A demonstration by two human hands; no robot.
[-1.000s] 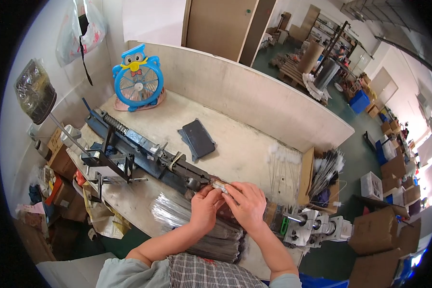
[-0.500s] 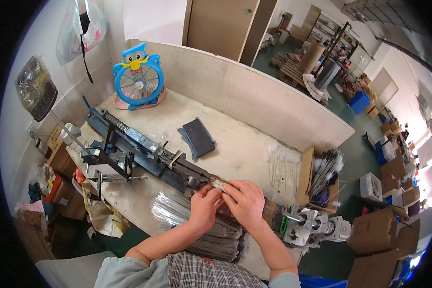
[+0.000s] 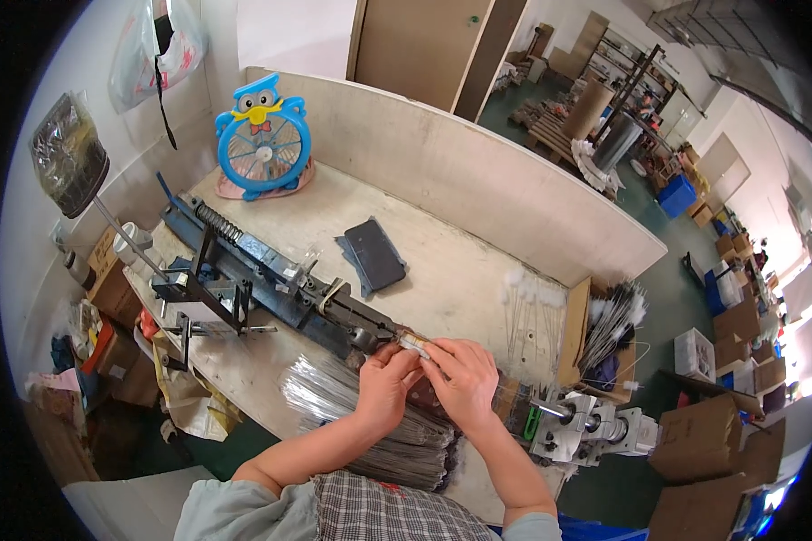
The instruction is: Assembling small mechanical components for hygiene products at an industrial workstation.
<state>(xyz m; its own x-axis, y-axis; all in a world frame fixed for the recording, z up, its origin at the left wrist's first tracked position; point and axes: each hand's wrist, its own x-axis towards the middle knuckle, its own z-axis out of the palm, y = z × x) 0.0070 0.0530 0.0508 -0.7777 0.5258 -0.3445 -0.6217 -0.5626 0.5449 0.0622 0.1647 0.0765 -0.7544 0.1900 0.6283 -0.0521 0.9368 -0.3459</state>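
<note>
Both of my hands meet at the right end of a long dark metal bench device (image 3: pixel 275 275) with a coiled spring. The fingers of my left hand (image 3: pixel 386 388) are pinched together close to the device's tip; what they grip is hidden. My right hand (image 3: pixel 465 379) pinches a small whitish strip-like piece (image 3: pixel 413 343), its exact kind too small to tell. Below my hands lies a thick bundle of thin silvery metal wires (image 3: pixel 397 442), partly covered by my left forearm.
A dark phone (image 3: pixel 375 255) lies on a cloth behind the device. Further back stands a blue owl-shaped fan (image 3: pixel 263 149). To the right are a carton (image 3: pixel 576 338) of white-tipped wire brushes and a metal shaft mechanism (image 3: pixel 595 428). A low partition (image 3: pixel 478 167) borders the table.
My hands stay at the device's tip with only slight finger shifts, and the whitish piece shows a little more. The whole view has shifted slightly.
</note>
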